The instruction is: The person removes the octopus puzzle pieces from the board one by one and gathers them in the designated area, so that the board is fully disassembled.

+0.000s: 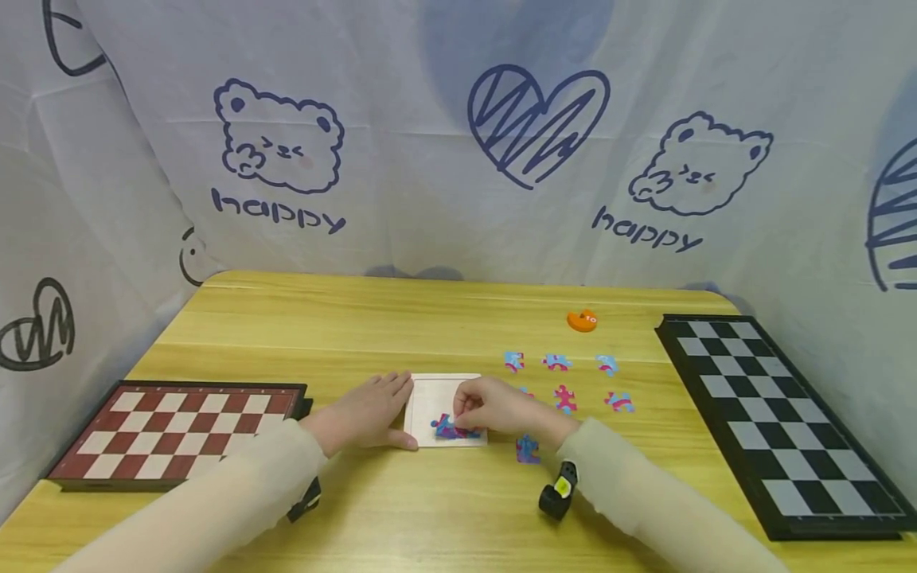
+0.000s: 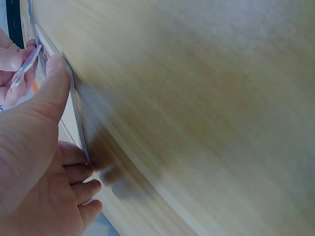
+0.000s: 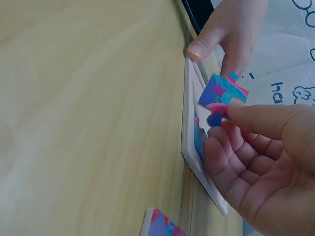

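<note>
A shallow white puzzle tray [image 1: 433, 390] with a raised rim lies on the wooden table. Along its left edge rests my left hand [image 1: 372, 410], fingers extended and thumb at the near left corner. Over the tray, my right hand [image 1: 494, 404] pinches a jigsaw piece [image 3: 219, 93] between thumb and fingers; it is blue and purple with a pink star. The right wrist view shows this piece tilted and raised off the tray floor. Another jigsaw piece [image 3: 198, 140] lies inside the tray near its rim, partly hidden by the right hand.
Several loose jigsaw pieces [image 1: 556, 362] lie right of the tray, one [image 1: 527, 448] close to the right wrist. Behind them sits a small orange object [image 1: 583, 321]. A red-and-white checkered board [image 1: 179, 430] stands left, a black-and-white one [image 1: 774, 414] right. A printed cloth [image 1: 408, 159] hangs behind.
</note>
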